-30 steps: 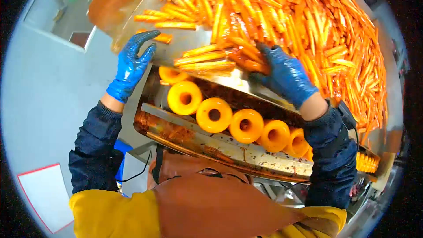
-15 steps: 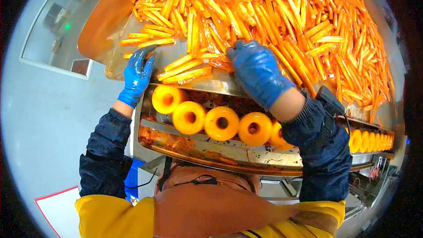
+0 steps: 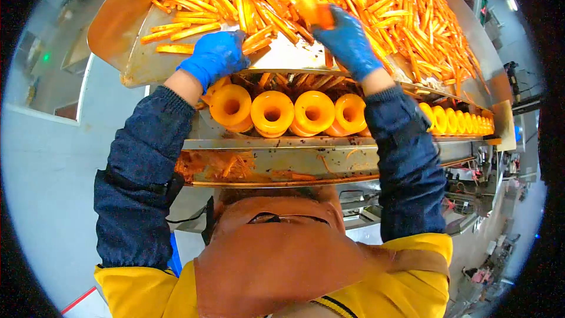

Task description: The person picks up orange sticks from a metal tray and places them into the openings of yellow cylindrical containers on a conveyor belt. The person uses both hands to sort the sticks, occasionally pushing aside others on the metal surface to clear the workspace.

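Note:
Both hands wear blue gloves over the front edge of a metal tray [image 3: 282, 58]. My left hand [image 3: 216, 56] has its fingers curled together against a few orange, oily food sticks [image 3: 258, 40] that stick out beyond its fingertips. My right hand [image 3: 348, 44], further right, is closed on several orange sticks [image 3: 307, 3], smeared by motion and tilted up over the pile. A big heap of the same sticks [image 3: 376, 0] covers the back of the tray. Below the hands runs a row of yellow funnel-like cups [image 3: 272, 113] with round holes.
A few loose sticks [image 3: 194, 30] lie at the tray's left. The row of yellow cups continues right [image 3: 453, 121], past my right sleeve. A metal trough [image 3: 282, 162] with orange residue runs along the front, close to my brown apron [image 3: 276, 253].
My left hand has moved right, from the tray's left side to the sticks near the front edge, and closed there. My right hand has lifted sticks, now blurred. The view has shifted.

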{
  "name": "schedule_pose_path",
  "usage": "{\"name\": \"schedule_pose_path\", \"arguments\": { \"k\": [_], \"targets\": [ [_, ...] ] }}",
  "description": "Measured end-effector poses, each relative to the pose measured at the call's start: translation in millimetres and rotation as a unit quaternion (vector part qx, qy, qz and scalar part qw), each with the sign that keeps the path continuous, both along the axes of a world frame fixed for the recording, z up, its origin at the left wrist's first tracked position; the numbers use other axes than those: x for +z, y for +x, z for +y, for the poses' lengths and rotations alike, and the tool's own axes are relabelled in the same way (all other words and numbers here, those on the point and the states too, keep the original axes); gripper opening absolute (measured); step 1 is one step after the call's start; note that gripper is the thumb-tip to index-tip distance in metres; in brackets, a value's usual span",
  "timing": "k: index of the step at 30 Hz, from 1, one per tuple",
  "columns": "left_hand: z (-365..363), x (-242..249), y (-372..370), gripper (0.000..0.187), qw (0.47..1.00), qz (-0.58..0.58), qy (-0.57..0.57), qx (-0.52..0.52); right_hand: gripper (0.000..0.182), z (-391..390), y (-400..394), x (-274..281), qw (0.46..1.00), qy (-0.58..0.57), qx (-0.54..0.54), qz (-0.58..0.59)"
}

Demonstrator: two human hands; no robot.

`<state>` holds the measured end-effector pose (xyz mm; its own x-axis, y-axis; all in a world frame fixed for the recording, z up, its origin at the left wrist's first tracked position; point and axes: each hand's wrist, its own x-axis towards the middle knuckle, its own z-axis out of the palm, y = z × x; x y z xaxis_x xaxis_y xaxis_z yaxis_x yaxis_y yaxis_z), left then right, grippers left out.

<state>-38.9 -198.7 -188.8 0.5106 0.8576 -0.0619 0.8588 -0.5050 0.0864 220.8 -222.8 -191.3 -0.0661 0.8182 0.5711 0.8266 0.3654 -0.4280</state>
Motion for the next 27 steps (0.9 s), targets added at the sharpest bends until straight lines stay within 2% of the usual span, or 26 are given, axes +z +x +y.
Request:
{"name": "schedule_pose_path", "arguments": {
  "k": [1, 2, 4, 5, 6, 8, 10, 12, 13, 14, 16, 17, 18, 19, 20, 22, 23, 24, 25, 26, 27],
  "targets": [
    [-1, 2, 0, 0.044, 1.0, 0.026, -0.008, 0.001, 0.039, -16, 7, 8, 0.984, -0.062, 0.017, 0.164],
    [-1, 0, -5, 0.044, 1.0, 0.019, -0.007, 0.002, 0.037, -39, 13, 16, 0.938, -0.123, 0.035, 0.322],
    [1, -16, -30, 0.051, 0.975, -0.207, 0.066, 0.04, 0.027, -79, 27, 17, 0.884, -0.126, 0.016, 0.45],
    [2, -25, -38, 0.056, 0.957, -0.242, 0.147, 0.061, 0.025, -94, 27, 9, 0.865, -0.09, 0.024, 0.493],
    [5, -31, -46, 0.056, 0.957, -0.243, 0.145, 0.058, 0.023, -108, 29, -4, 0.843, -0.054, 0.031, 0.534],
    [8, -34, -50, 0.059, 0.919, -0.364, 0.131, 0.073, 0.027, -123, 34, -34, 0.835, -0.094, 0.005, 0.542],
    [2, -30, -43, 0.053, 0.916, -0.355, 0.156, 0.099, 0.028, -128, 45, -75, 0.872, -0.157, -0.041, 0.461],
    [-19, -11, -33, 0.047, 0.837, -0.527, 0.041, 0.14, 0.029, -139, 51, -84, 0.922, -0.174, -0.1, 0.331],
    [-25, -11, -32, 0.039, 0.767, -0.629, -0.013, 0.125, 0.03, -149, 47, -67, 0.92, -0.202, -0.132, 0.308],
    [-35, -13, -32, 0.039, 0.769, -0.628, -0.014, 0.123, 0.03, -152, 49, -66, 0.92, -0.201, -0.133, 0.31],
    [-56, -18, -32, 0.034, 0.671, -0.716, -0.109, 0.156, 0.029, -155, 54, -66, 0.908, -0.13, -0.156, 0.365],
    [-68, -18, -27, 0.034, 0.673, -0.715, -0.111, 0.154, 0.024, -154, 53, -63, 0.903, -0.121, -0.184, 0.369],
    [-84, -19, -17, 0.033, 0.625, -0.744, -0.168, 0.169, 0.024, -155, 50, -58, 0.902, -0.121, -0.185, 0.371],
    [-96, -19, -10, 0.032, 0.572, -0.768, -0.223, 0.183, 0.022, -156, 43, -51, 0.88, -0.118, -0.13, 0.442],
    [-105, -23, -6, 0.032, 0.574, -0.767, -0.224, 0.183, 0.02, -155, 36, -45, 0.85, -0.113, -0.073, 0.51],
    [-114, -41, 0, 0.032, 0.584, -0.766, -0.224, 0.146, 0.02, -149, 19, -35, 0.817, -0.106, -0.056, 0.564],
    [-107, -47, 3, 0.03, 0.572, -0.753, -0.26, 0.195, 0.021, -144, 12, -36, 0.836, -0.08, -0.077, 0.538],
    [-108, -51, 7, 0.03, 0.574, -0.751, -0.262, 0.194, 0.023, -139, 5, -39, 0.853, -0.054, -0.098, 0.509],
    [-111, -50, 18, 0.03, 0.636, -0.711, -0.242, 0.179, 0.026, -130, -2, -46, 0.848, 0.02, -0.052, 0.527],
    [-113, -49, 24, 0.03, 0.693, -0.666, -0.222, 0.163, 0.028, -123, -1, -53, 0.896, 0.027, -0.102, 0.432],
    [-103, -73, 27, 0.033, 0.733, -0.636, -0.194, 0.144, 0.029, -120, -3, -56, 0.916, 0.03, -0.097, 0.388]
  ]
}}
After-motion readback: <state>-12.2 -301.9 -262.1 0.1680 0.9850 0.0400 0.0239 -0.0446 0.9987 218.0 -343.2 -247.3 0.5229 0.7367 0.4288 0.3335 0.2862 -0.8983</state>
